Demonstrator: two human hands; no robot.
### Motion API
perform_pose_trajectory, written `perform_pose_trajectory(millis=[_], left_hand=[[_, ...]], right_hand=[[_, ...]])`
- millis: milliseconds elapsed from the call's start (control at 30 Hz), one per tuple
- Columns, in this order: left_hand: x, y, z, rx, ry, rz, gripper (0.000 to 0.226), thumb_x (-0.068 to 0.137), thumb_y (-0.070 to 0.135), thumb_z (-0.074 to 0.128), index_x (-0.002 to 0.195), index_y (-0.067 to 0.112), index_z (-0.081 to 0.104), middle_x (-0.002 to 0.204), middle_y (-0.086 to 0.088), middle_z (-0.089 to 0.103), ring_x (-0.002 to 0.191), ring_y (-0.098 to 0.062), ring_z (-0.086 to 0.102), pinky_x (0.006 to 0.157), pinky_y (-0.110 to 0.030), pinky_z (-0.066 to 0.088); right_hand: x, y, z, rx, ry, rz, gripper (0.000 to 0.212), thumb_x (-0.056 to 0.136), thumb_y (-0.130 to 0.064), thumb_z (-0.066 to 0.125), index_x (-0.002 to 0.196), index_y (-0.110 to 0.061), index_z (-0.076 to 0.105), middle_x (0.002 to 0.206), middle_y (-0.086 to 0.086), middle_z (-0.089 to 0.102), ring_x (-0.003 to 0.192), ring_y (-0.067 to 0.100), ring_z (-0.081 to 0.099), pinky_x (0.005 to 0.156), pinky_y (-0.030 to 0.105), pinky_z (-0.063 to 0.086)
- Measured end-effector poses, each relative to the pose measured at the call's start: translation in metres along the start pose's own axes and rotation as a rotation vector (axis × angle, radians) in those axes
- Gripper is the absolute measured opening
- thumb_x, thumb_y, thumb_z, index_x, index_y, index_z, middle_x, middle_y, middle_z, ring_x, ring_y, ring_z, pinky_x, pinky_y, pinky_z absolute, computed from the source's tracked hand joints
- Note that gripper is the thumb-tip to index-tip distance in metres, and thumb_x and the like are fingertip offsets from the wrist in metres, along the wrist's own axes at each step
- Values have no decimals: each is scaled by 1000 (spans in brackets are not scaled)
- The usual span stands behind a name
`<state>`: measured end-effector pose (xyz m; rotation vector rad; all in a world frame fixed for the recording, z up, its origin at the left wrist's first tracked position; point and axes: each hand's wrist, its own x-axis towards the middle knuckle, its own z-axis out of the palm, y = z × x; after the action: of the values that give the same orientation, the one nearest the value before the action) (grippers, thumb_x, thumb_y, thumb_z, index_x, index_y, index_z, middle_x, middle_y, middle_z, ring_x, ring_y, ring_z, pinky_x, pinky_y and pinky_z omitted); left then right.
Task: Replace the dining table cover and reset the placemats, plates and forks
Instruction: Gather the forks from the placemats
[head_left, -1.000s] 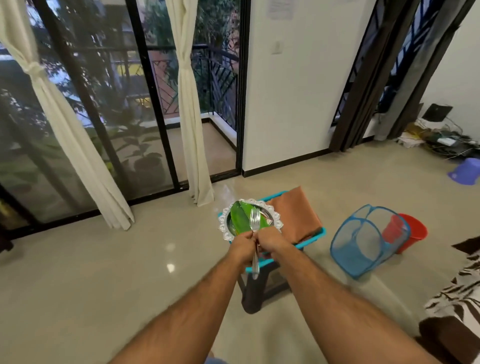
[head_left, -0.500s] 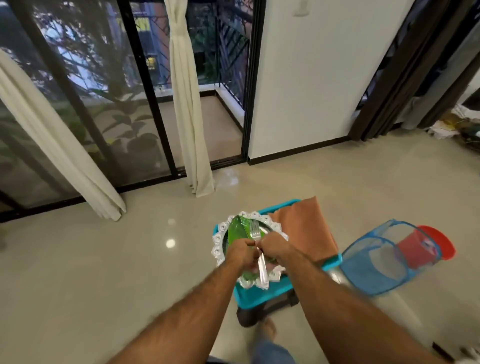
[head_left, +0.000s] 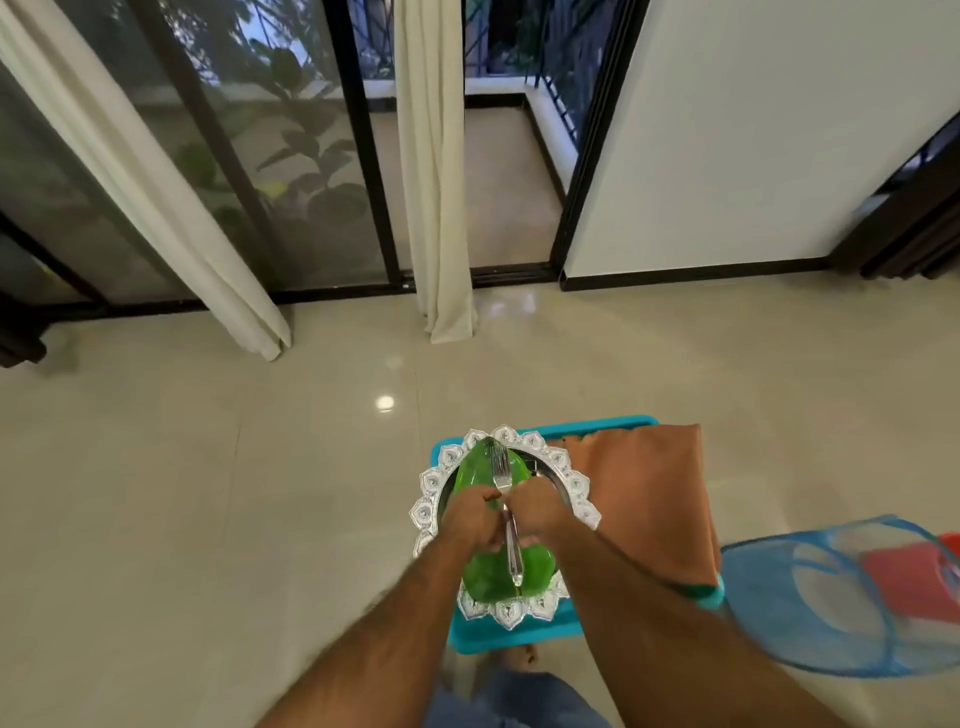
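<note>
My left hand (head_left: 470, 519) and my right hand (head_left: 537, 512) grip a stack over a teal stool (head_left: 511, 636). The stack is a silver lace-edged placemat (head_left: 431, 499), a green leaf-shaped plate (head_left: 475, 470) on it and a silver fork (head_left: 506, 514) lying lengthwise on the plate between my thumbs. A folded orange-brown cloth (head_left: 654, 499) lies on the right half of the stool, touching the placemat's right edge. Whether the stack rests on the stool or hangs just above it I cannot tell.
A blue mesh pop-up hamper (head_left: 836, 597) lies on its side at the right with a red bucket (head_left: 917, 582) behind it. Cream curtains (head_left: 436, 171) hang before black-framed glass doors (head_left: 363, 156) ahead. A white wall (head_left: 753, 130) stands at the right. My bare foot (head_left: 524, 657) shows under the stool.
I have walked closer to the stool and look more steeply down. The stack in both hands has come down over the stool's left half beside the cloth.
</note>
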<state>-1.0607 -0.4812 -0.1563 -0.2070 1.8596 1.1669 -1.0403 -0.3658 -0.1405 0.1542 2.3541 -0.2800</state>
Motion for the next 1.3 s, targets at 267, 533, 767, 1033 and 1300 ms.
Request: perform_pose_trajectory(millis=[267,533,767,1033,1300], left_hand=[[43,-32,18,58,-38,-97,31,93,-2,51,121,7,60,69,-7,57,56,-18,52,53,-31,45],[56,-36,23,-15,-4,-137,21,96,0,48,105,13,62,56,-2,50,48,-15,43,49,-29,38],[48,-37,21,28,44,-150,23,86,-9,50,79,11,59,57,-3,48,47,-17,43,53,-31,37],[12,-1,14,107,55,-20,36,91,0,56,126,4,57,102,-19,65,77,-23,56,72,-35,52],[-23,52,15,203,-55,138,38,84,-8,53,120,3,61,97,-26,67,71,-21,56,64,-32,44]], right_hand=[[51,9,41,-243,-99,-25,18,94,-21,61,91,-5,69,61,1,37,75,23,55,72,31,42],[57,14,40,-107,-102,-36,21,95,-15,58,105,-1,70,74,5,60,93,25,67,59,26,41],[34,15,29,179,-84,70,27,101,-9,42,97,0,67,96,11,68,100,26,63,78,26,48],[-6,19,-1,5,-8,-75,32,97,0,39,115,3,65,82,8,57,116,31,58,88,32,43],[-66,13,-35,502,165,203,30,96,-7,49,122,-1,62,102,1,65,90,15,63,61,21,39]])
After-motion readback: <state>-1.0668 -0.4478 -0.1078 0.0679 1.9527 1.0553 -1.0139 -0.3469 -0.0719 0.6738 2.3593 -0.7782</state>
